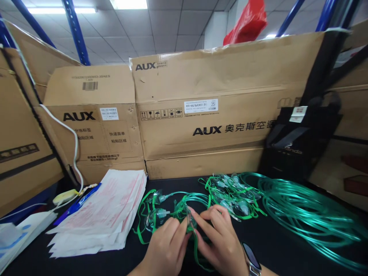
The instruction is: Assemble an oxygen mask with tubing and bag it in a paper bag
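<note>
Both of my hands meet low in the middle of the view. My left hand [168, 245] pinches the near edge of a clear oxygen mask [190, 219] from the left. From the other side, my right hand [220, 235] has its fingers closed on the same mask, which they partly hide. A green elastic strap [196, 249] hangs down between the hands. Clear masks with green straps [156, 218] lie just left of and beyond my left hand, with thin green tubing [197, 197] behind the held one. A further pile of masks [232, 197] lies past my right hand.
Large coils of green tubing [304, 214] spread over the right side of the black table. On the left lie stacked white paper sheets [106, 214] and a white cable [75, 149]. Cardboard boxes [218, 142] wall off the back; a black bag [299, 145] stands at back right.
</note>
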Tool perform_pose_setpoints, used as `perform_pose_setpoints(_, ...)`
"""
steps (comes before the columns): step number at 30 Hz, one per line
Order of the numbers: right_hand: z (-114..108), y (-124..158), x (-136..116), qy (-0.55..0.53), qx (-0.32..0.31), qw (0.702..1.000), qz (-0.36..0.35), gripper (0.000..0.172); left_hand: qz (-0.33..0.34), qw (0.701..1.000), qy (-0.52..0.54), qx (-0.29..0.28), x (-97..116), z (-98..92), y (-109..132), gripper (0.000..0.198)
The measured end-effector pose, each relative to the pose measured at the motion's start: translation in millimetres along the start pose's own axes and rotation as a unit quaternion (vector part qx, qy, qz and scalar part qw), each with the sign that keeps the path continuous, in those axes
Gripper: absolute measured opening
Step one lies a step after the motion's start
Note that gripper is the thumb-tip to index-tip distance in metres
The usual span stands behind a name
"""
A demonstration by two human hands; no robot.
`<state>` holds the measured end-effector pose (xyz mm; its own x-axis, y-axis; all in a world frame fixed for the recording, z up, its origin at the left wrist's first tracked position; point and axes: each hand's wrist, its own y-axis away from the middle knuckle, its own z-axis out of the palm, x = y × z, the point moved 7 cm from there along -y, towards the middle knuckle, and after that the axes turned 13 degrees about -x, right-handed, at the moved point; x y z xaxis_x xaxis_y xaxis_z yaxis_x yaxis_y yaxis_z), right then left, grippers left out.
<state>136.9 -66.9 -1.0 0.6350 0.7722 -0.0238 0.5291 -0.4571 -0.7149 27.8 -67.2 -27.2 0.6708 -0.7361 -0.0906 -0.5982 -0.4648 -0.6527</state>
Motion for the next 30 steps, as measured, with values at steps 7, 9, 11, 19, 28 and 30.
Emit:
perform_pose_setpoints(7,-7,-3,-7,0.039,0.008,0.999,-0.025,0.039,0.022,0.998,-0.053,0.006,8,-2.9,-2,0.025)
perform_pose_setpoints(9,-8,-4,-2,0.038,0.011,0.999,-0.013,0.034,0.053,0.997,-0.059,0.001,14,-2.7,-3,0.025)
perform_pose_setpoints(11,-9,-4,3,0.031,0.013,0.999,-0.001,0.031,0.071,0.996,-0.062,-0.002,19,-2.9,-3,0.027)
perform_pose_setpoints(19,8,0,10,-0.006,-0.054,0.998,-0.017,0.035,-0.001,0.999,-0.04,0.016,5,-2.5,1,0.024)
perform_pose_setpoints(28,15,4,16,-0.071,-0.042,0.996,-0.023,0.037,0.011,1.0,-0.013,0.008,8,-1.2,1,0.026)
perform_pose_setpoints(30,14,4,15,-0.074,-0.042,0.996,-0.029,0.036,0.009,1.0,0.001,0.006,8,-0.3,1,0.026)
